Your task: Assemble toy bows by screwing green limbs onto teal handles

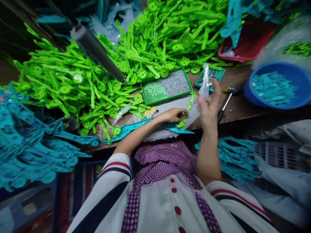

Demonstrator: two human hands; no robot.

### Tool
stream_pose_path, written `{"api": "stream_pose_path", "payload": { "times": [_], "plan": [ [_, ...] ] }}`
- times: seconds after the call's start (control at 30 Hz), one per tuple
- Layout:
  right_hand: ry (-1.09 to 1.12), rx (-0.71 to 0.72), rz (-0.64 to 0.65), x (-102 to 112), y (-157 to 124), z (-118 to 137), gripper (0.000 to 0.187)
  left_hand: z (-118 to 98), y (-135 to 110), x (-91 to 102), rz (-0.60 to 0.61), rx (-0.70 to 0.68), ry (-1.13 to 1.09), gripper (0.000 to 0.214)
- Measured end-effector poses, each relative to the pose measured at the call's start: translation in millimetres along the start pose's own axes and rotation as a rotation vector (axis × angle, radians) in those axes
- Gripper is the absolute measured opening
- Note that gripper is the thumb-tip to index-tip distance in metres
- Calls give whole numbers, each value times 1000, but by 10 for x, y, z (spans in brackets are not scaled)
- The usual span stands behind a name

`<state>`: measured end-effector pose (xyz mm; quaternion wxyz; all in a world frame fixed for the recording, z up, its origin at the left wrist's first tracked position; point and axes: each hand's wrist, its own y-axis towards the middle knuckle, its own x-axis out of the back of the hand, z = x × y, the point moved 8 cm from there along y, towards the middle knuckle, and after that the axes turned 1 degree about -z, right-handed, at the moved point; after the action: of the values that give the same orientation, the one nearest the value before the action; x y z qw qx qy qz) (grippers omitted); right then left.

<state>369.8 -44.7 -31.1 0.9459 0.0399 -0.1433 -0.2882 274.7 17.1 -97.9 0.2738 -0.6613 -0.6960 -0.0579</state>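
Note:
My left hand [176,115] reaches across the bench's front edge, its fingers curled down onto a bright green plastic part [181,123]. Beneath that forearm lies a long turquoise plastic part [130,128], with thin wires near a yellow piece [150,112]. Raised to the right, my right hand [208,105] pinches a clear plastic piece [206,79] upright between thumb and fingers, slightly blurred. Just beyond my hands sits a green tray [143,97] with small silvery pieces on one side and a perforated green area on the other. Another clear plastic piece [121,114] lies at the left.
A large heap of green plastic parts [60,74] covers the back and left. Turquoise parts [36,142] pile up at far left. A grey post [97,51] slants over the heap. At right are a hammer [225,103], a blue basin [250,100] and a red tray [239,59].

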Motion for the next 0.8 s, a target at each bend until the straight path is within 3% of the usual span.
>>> {"api": "stream_pose_path", "payload": {
  "times": [0.1, 0.23, 0.4, 0.67, 0.8],
  "plan": [
    [139, -221, -26, 72, -380, -524, 93, 46, 26, -17, 16, 3, -23, 44],
    [158, -419, -43, 154, -629, -1007, 76, 81, 54, -21, 32, 1, -70, 40],
    [106, -448, 77, 107, -494, -1038, 55, 46, 31, -8, 10, -8, -75, 39],
    [141, -503, 62, 116, -449, -1073, 53, 16, -8, 11, -18, -9, -64, 41],
    [130, -530, 52, 97, -463, -1103, 61, 4, -13, 13, -10, -3, -57, 39]
  ]
}}
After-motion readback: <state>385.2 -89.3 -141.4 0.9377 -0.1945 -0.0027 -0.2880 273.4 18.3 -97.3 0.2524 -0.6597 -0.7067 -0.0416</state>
